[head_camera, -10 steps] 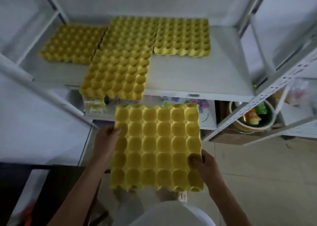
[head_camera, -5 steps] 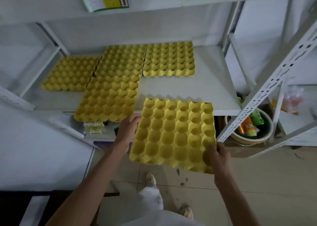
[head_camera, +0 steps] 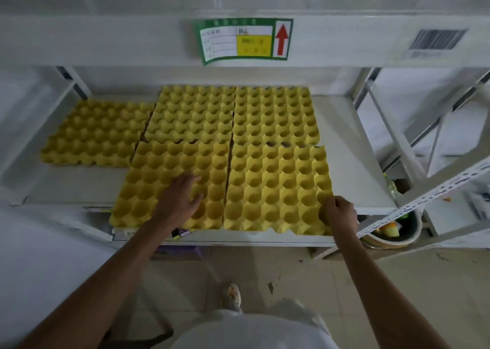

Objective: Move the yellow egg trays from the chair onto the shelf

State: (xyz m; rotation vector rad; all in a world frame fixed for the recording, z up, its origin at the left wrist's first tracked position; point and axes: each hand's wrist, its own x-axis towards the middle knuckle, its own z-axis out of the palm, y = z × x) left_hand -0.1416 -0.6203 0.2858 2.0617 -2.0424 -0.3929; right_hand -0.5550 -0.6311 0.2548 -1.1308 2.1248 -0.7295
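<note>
Several yellow egg trays lie flat on the white shelf (head_camera: 352,163). The front right tray (head_camera: 275,189) sits beside the front middle tray (head_camera: 164,179), with two more trays behind them (head_camera: 193,115) (head_camera: 275,115) and one at the far left (head_camera: 95,133). My right hand (head_camera: 340,213) pinches the front right tray's near right corner. My left hand (head_camera: 180,197) rests flat, fingers spread, on the front middle tray near the seam between the two front trays. The chair is not in view.
An upper shelf beam (head_camera: 106,41) with a green label (head_camera: 244,41) and a barcode sticker (head_camera: 437,39) hangs just above. A perforated upright (head_camera: 424,197) stands at the right, with a bowl of bottles (head_camera: 392,232) below. Tiled floor and my shoe (head_camera: 232,295) are beneath.
The tray I carried with both hands has come down onto the shelf at the front right. My left hand has left it and now lies on the neighbouring tray.
</note>
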